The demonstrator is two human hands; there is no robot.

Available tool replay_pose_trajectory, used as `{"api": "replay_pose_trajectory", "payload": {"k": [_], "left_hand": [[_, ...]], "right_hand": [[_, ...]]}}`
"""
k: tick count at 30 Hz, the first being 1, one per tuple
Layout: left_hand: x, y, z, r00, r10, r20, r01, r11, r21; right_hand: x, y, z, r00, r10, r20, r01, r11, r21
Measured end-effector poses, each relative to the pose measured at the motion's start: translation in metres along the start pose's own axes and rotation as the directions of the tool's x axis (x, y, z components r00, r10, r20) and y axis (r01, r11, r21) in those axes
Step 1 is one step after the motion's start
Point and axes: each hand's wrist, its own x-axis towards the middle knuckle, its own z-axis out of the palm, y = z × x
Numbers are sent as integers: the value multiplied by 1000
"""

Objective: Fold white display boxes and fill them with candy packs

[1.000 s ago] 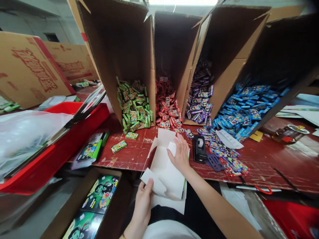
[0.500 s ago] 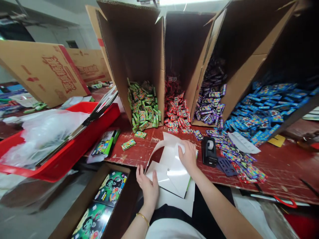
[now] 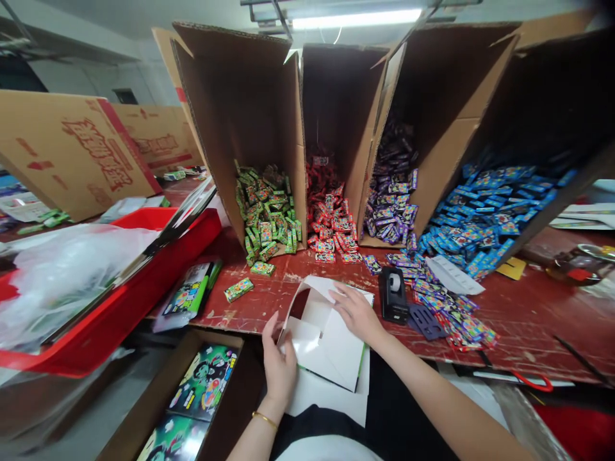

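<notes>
A small carton with a white inside (image 3: 331, 346) and a green-black printed edge lies at the table's front edge, close to my body. Its white flaps are partly folded, one curving upward on the left. My left hand (image 3: 279, 365) holds the carton's left side, fingers behind the raised flap and thumb in front. My right hand (image 3: 356, 314) rests on the upper right of the carton with fingers stretched out over the flap. Under the carton, a white sheet (image 3: 331, 400) sticks out toward my lap.
Upright cardboard boxes hold green candy packs (image 3: 266, 221), red packs (image 3: 331, 224), purple packs (image 3: 391, 211) and blue packs (image 3: 480, 211). A black tape dispenser (image 3: 394, 294) stands to the right. At left are a red tray (image 3: 144, 301) and, lower, an open box of printed cartons (image 3: 204, 381).
The view has tilted up and shifted slightly right. My right hand has moved down and flattened over the carton's flap, while my left hand stays at its left side.
</notes>
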Motion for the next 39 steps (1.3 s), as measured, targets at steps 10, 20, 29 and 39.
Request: {"api": "replay_pose_trajectory", "payload": {"k": [10,20,29,39], "left_hand": [[18,15,-9,764,323,558,-550,778,303],[59,27,6,749,-371,549,365,922,126],[54,46,5,766,-510,391,550,835,10],[48,41,10,573,-611,546,760,645,-77]], "right_hand": [[-10,-1,-3,997,48,59,-53,994,98],[-53,-59,24,428,901,-68,-570,327,754],[-42,-55,-15,489,864,124,-485,151,861],[-51,-28,0,588,807,52,-673,452,585]]}}
